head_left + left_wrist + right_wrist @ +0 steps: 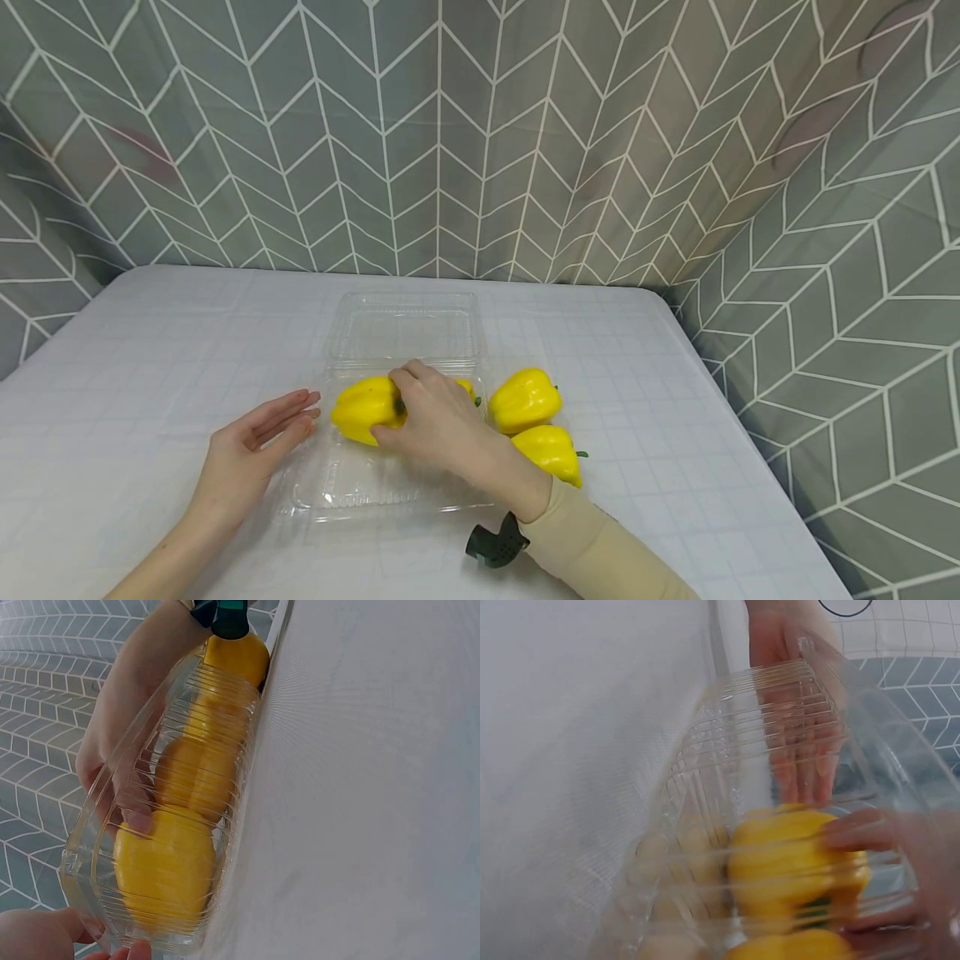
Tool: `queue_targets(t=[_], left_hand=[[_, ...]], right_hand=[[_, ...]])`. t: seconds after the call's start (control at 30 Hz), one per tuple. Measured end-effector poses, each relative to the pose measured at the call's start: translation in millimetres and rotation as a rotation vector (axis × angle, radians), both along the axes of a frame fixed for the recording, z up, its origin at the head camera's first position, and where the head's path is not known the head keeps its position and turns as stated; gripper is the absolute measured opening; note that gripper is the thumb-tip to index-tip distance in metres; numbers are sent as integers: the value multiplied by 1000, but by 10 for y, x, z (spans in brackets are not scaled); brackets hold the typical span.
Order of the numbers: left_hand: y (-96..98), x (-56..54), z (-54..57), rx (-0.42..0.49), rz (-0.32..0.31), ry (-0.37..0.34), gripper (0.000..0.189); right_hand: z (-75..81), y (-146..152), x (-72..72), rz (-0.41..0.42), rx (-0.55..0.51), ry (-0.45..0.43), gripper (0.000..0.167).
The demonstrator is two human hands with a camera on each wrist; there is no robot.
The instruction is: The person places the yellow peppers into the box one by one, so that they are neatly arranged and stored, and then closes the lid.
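Note:
A yellow bell pepper [366, 408] lies on its side in the left part of a clear plastic clamshell container [352, 487]. My right hand [457, 429] reaches over the container and grips this pepper at its stem end, thumb on the near side and fingers on the far side. Partly hidden behind that hand is another yellow pepper [466, 387] inside the container. My left hand [251, 446] is beside the container's left wall with its fingers extended and nothing held. In the left wrist view, left fingertips [139, 951] appear close to the container's end wall; contact is unclear.
Two more yellow peppers, one farther back [525, 400] and one nearer [550, 452], lie right of the container. Its hinged lid [405, 327] lies folded back on the white-covered table [187, 333]. A patterned curtain [465, 142] hangs behind.

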State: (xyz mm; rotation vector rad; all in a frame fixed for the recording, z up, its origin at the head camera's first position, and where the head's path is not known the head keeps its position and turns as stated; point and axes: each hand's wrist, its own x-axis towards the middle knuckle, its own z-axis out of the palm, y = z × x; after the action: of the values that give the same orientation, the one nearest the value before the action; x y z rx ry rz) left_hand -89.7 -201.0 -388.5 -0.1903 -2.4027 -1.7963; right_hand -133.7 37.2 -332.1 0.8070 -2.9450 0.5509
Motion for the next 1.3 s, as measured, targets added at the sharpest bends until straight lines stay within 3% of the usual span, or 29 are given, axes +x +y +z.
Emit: queue_targets(t=[0.43, 1.0, 1.3], left_hand=[[5, 5, 5, -37, 5, -5, 47], [-11, 5, -3, -5, -12, 9, 46], [-10, 7, -7, 7, -11, 6, 46]], right_hand=[[0, 11, -15, 11, -3, 15, 52], [46, 24, -4, 14, -6, 19, 50], [70, 36, 3, 6, -17, 5, 57]])
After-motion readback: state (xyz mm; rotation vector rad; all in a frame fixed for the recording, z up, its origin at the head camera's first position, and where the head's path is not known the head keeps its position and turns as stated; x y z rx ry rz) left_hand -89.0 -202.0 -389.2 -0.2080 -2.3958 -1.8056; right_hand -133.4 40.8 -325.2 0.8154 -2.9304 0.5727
